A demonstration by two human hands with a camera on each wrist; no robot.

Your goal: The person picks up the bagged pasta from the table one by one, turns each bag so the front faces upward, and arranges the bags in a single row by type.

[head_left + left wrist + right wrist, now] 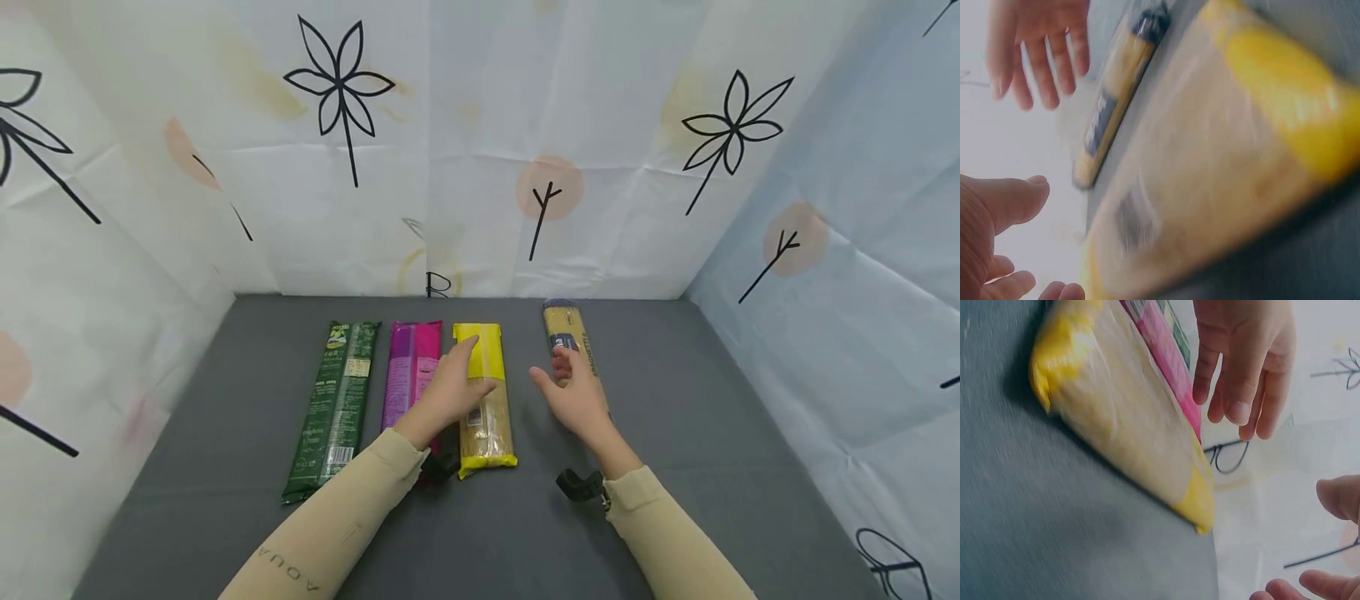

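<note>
both hands are open and hold nothing, the left hand (448,390) over the yellow-topped clear plastic spaghetti pack (486,433) and the right hand (576,400) beside the narrow blue-and-yellow spaghetti pack (572,340), so a fast, careless reach could, i think, push a slippery pack out of its row.

The yellow pack (485,400) lies flat under the left hand (450,390), lengthwise; the blue-labelled pack (570,337) lies flat just beyond the right hand (577,400), slightly angled

A makeshift recording booth — a staged set rather than a lived-in room.
A grey felt-covered desk (675,417) is boxed in on three sides by creased paper sheets (465,142) printed with leaves and dots — four pasta packets (483,400) lie on it in a neat row.
</note>
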